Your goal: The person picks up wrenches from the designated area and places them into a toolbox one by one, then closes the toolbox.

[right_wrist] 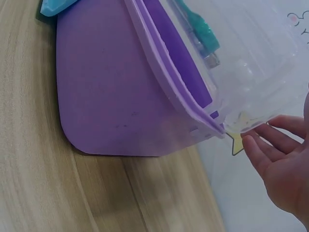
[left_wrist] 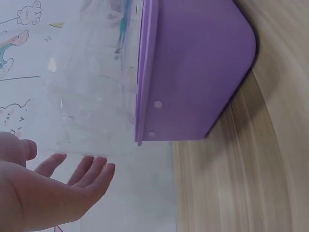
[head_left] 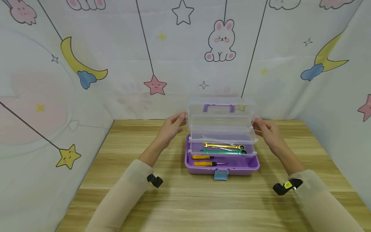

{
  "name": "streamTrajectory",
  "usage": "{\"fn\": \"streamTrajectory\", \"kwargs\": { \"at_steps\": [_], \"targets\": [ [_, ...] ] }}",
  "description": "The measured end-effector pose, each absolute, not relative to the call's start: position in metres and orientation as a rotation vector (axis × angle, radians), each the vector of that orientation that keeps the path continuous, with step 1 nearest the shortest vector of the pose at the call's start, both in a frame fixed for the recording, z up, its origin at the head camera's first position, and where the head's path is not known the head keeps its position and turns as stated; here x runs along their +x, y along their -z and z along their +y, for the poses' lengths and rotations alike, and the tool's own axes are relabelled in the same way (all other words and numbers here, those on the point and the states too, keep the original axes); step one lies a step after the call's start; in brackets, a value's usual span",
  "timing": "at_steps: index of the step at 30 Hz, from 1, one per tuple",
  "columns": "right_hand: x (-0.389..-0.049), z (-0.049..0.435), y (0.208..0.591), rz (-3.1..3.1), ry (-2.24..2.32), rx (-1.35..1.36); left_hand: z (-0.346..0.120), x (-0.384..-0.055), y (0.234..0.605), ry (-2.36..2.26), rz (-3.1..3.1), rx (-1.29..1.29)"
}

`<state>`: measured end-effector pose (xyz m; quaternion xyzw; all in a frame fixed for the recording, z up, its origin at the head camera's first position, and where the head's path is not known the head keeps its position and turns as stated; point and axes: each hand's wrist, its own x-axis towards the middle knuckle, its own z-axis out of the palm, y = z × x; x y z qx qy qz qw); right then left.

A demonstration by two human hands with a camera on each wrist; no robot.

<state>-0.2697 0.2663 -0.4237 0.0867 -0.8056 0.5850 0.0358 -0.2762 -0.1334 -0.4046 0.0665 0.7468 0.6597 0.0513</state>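
A purple toolbox [head_left: 221, 171] stands on the table with its clear lid [head_left: 200, 100] raised and the clear trays [head_left: 221, 135] fanned up in steps. My left hand [head_left: 171, 126] is at the lid's left side, its fingers loosely bent right at the clear edge in the left wrist view. On the other side, my right hand [head_left: 268, 130] has its fingertips [right_wrist: 248, 140] against the lid's edge. A yellow wrench [head_left: 223, 146] and a green wrench [head_left: 223, 151] lie in the lower trays. Below them, two yellow-handled screwdrivers [head_left: 204, 164] rest in the base.
A pale blue latch [head_left: 221, 175] hangs down at the box's front. The wood-grain table [head_left: 203, 206] runs back to a white cloth [head_left: 124, 58] printed with stars, moons and rabbits, which encloses the back and both sides. A purple handle [head_left: 218, 105] shows through the lid.
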Motion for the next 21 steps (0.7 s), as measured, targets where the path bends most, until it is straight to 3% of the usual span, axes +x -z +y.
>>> {"fn": "streamTrajectory", "kwargs": {
  "at_steps": [7,21],
  "targets": [
    [-0.263,0.270,0.411,-2.460,-1.900,0.367,-0.133,-0.265,0.394,-1.940,2.293,0.210],
    [-0.245,0.266,0.391,-2.592,-1.944,0.287,-0.134,-0.248,0.388,-1.782,2.380,0.201]
  ]
}}
